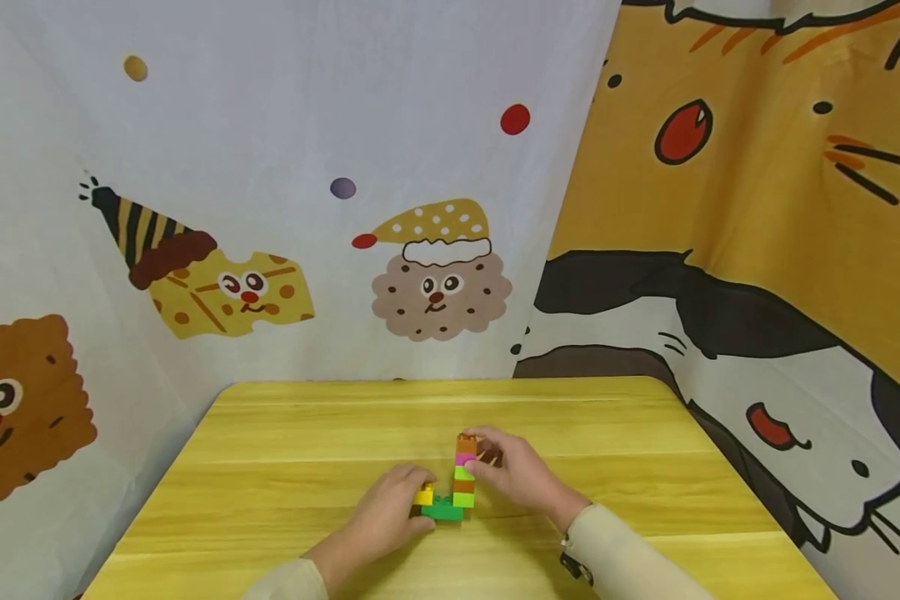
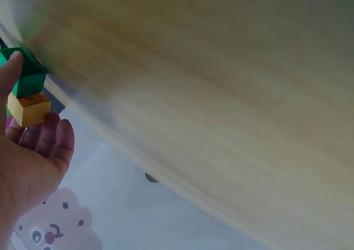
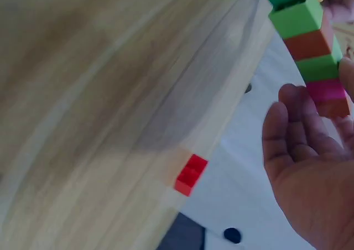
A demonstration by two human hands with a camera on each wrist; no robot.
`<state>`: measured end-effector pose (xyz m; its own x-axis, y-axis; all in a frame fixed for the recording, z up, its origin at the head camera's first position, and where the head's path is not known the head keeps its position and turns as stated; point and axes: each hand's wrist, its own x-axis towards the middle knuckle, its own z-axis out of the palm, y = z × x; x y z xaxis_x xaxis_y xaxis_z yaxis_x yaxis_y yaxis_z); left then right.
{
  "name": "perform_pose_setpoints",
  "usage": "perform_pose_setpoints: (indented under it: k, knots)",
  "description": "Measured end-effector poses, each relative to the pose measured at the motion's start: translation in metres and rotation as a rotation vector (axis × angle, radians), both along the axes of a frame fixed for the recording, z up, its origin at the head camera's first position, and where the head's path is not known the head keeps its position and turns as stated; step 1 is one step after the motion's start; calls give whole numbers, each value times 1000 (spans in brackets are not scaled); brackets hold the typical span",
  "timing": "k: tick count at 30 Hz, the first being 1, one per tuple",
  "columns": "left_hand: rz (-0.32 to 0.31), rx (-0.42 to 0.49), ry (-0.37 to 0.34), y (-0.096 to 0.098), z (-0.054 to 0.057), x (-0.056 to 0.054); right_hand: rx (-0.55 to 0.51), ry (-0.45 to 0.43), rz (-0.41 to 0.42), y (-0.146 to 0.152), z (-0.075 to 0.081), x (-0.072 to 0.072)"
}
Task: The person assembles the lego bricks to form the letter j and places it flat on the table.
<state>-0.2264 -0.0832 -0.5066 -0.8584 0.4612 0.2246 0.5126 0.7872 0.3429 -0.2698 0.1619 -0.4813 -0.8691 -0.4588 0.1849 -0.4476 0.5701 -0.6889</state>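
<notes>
A long green brick forms the base of a toy-brick build. A yellow brick sits on its left end. From its right end rises an upright tower of lime, orange, lime, pink and orange bricks. My left hand grips the left end, thumb in front by the green brick and fingers round the yellow one. With its thumb at the pink and lime bricks and its fingers behind the top, my right hand holds the tower. In the right wrist view the tower's orange top lies between thumb and fingers.
A loose red brick lies on the wooden table near its edge in the right wrist view. Beyond the table hangs a cartoon-printed white cloth, with an orange printed cloth at the right.
</notes>
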Motion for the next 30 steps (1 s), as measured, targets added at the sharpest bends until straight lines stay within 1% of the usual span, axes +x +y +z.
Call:
perform_pose_setpoints:
  k: [4,7,9,11,14,21,30]
  knots:
    - [4,2,-31,1,-1,1,-24,-146,-32,2,-7,-11]
    - [-17,-8,-27,0,-2,2,5,-211,-27,3,-11,-15]
    - [-39,-18,-13,0,-2,2,37,-234,-17,4,-14,-17]
    - [-60,-25,-9,-1,-1,3,65,-245,-9,4,-17,-18]
    - [-72,-32,-11,0,-1,3,78,-257,-3,4,-20,-19]
    - [-71,-36,-23,1,-2,1,89,-290,3,3,-22,-23]
    - [-71,-25,-44,0,-2,3,92,-324,-17,3,-27,-24]
